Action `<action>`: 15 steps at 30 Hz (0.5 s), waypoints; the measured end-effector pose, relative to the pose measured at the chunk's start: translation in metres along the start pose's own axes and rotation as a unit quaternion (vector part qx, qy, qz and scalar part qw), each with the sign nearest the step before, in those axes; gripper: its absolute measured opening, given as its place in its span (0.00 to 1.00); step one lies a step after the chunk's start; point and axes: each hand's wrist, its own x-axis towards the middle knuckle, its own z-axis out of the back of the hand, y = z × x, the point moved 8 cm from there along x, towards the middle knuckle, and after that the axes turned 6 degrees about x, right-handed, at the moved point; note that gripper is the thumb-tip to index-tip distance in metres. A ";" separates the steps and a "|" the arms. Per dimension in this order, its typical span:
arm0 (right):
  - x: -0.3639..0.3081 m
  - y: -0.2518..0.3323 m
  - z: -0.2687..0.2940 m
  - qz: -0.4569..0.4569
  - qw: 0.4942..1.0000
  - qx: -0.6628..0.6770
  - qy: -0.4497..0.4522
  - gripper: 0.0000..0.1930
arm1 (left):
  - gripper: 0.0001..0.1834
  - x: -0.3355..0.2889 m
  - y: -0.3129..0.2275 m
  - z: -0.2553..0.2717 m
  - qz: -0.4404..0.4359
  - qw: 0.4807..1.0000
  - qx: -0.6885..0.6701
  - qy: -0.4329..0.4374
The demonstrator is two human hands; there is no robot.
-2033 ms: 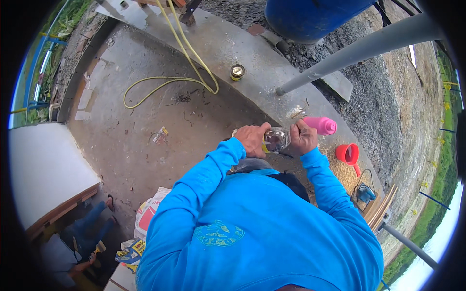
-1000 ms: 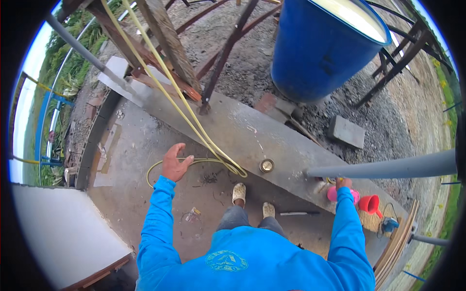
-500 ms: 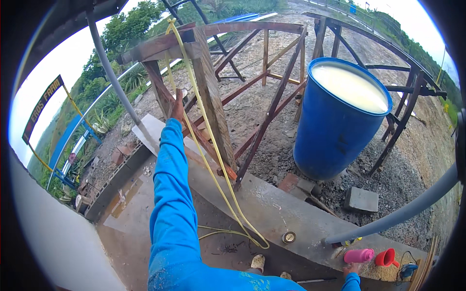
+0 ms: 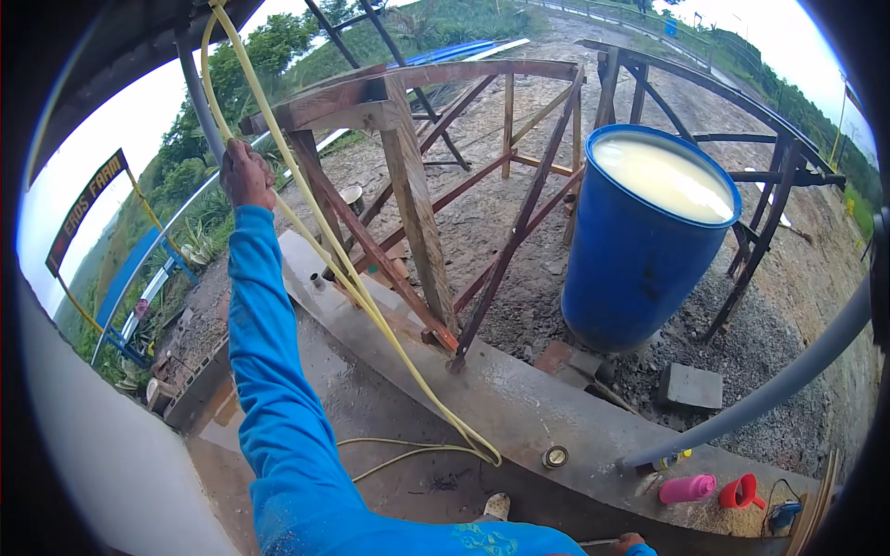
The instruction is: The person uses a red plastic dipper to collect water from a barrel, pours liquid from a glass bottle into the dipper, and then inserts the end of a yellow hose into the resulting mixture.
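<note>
My left hand [image 4: 248,173] is raised at the left, closed around one strand of a doubled yellow hose [image 4: 371,310]. Above the fist the hose bends over in a loop beside the grey pole; below, both strands slope down to the concrete floor. Low in the view, my right hand [image 4: 630,540] shows only in part at the lower edge. It overlaps the end of a thin rod [image 4: 596,541] near the floor; whether it grips the rod I cannot tell. A pink bottle [image 4: 687,488] and a red dipper [image 4: 739,492] lie on the ledge just beyond it.
A blue drum [image 4: 640,250] of cloudy pale liquid stands beyond the ledge [image 4: 510,408]. Left of it is a wooden frame [image 4: 417,204]. A grey pipe [image 4: 760,398] slants across the right. A concrete block [image 4: 691,386] sits on gravel; a round tin [image 4: 554,456] stands on the ledge.
My left hand has moved left and up, off the wooden frame, carrying the hose loop with it. My right hand has moved left and down, away from the pink bottle.
</note>
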 end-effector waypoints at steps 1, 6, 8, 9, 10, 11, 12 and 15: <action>-0.020 0.050 0.021 0.031 0.999 0.002 0.013 0.26 | 0.15 -0.017 -0.011 0.003 -0.010 1.000 0.010 0.024; -0.144 0.315 0.145 0.491 0.852 0.148 -0.105 0.30 | 0.13 -0.189 0.021 -0.012 0.156 0.962 0.015 0.224; -0.215 0.374 0.202 0.636 0.691 0.251 -0.235 0.39 | 0.13 -0.284 0.030 -0.014 0.199 0.934 -0.033 0.294; -0.252 0.388 0.224 0.666 0.626 0.269 -0.304 0.42 | 0.13 -0.326 0.030 -0.006 0.203 0.930 -0.049 0.303; -0.285 0.398 0.232 0.680 0.578 0.286 -0.349 0.43 | 0.13 -0.362 0.019 0.008 0.194 0.923 -0.058 0.326; -0.313 0.406 0.234 0.692 0.541 0.296 -0.375 0.43 | 0.13 -0.394 0.014 0.025 0.233 0.914 -0.065 0.326; -0.319 0.406 0.235 0.679 0.515 0.386 -0.354 0.37 | 0.14 -0.424 0.014 0.036 0.267 0.907 -0.073 0.318; -0.318 0.374 0.227 0.627 0.545 0.493 -0.259 0.23 | 0.14 -0.516 0.008 0.048 0.324 0.854 -0.103 0.395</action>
